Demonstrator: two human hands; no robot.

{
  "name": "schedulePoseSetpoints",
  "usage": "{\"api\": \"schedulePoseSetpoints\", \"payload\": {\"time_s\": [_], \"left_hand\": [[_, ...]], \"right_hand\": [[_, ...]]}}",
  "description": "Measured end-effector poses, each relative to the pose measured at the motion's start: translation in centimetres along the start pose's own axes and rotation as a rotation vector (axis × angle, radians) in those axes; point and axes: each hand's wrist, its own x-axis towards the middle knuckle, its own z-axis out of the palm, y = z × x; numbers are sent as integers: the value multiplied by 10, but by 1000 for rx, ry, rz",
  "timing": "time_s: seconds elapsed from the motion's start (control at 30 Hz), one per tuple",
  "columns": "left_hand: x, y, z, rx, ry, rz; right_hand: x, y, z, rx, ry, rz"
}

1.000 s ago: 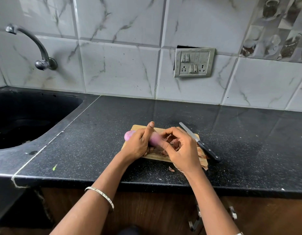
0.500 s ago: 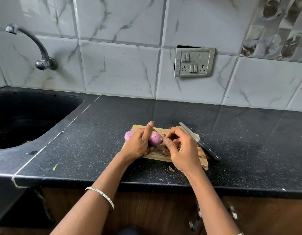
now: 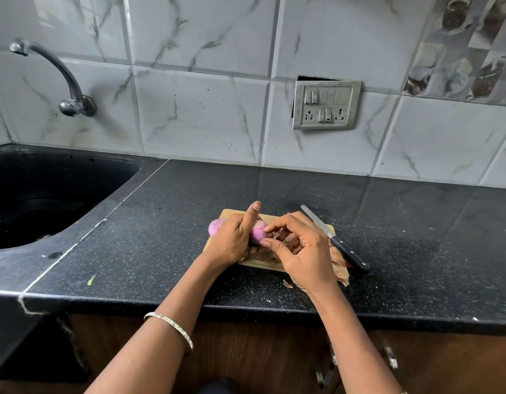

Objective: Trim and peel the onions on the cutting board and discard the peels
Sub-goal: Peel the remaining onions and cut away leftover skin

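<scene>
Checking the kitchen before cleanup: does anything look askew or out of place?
The switch plate on the wall sits crooked, a dark gap showing above it. A peel scrap lies on the counter, off the cutting board, and a green speck lies near the counter's front edge.

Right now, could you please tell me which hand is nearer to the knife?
The right. The right hand lies just left of the knife, picking at the onion's end; the left hand grips that onion farther left, beyond the right hand.
</scene>
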Motion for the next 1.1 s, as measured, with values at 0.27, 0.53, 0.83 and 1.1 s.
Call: {"api": "schedulePoseSetpoints", "payload": {"time_s": [0.27, 0.53, 0.83, 1.1], "left_hand": [[2, 2, 2, 37, -5, -25], [3, 5, 3, 50, -2, -42], [6, 10, 5, 105, -10, -118], [6, 12, 5, 76, -3, -146]], "right_hand": [[0, 3, 0, 2, 5, 25], [0, 0, 0, 8, 36, -17], [-3, 4, 1, -62, 75, -52], [-2, -2, -3, -41, 32, 29]]}}
